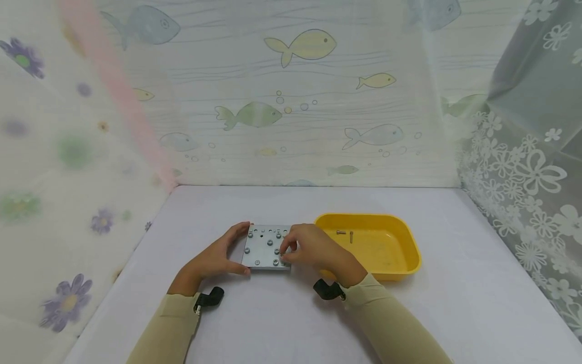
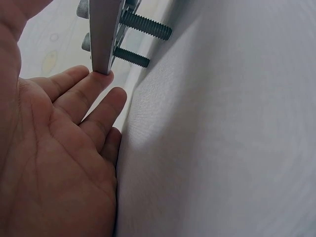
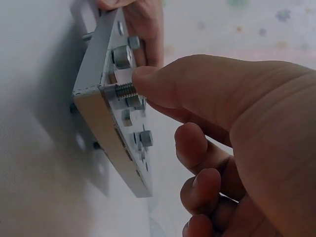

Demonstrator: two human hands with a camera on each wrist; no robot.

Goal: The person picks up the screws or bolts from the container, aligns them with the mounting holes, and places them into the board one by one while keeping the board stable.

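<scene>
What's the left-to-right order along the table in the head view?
left hand → metal plate with screws → right hand pinching a screw at the plate's near right corner → yellow tray holding two loose screws.

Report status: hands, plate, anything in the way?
Left hand grips plate by its left edge. Right hand pinches a screw partway into the plate's near right corner. Two spare screws in yellow tray; nothing in the way.
</scene>
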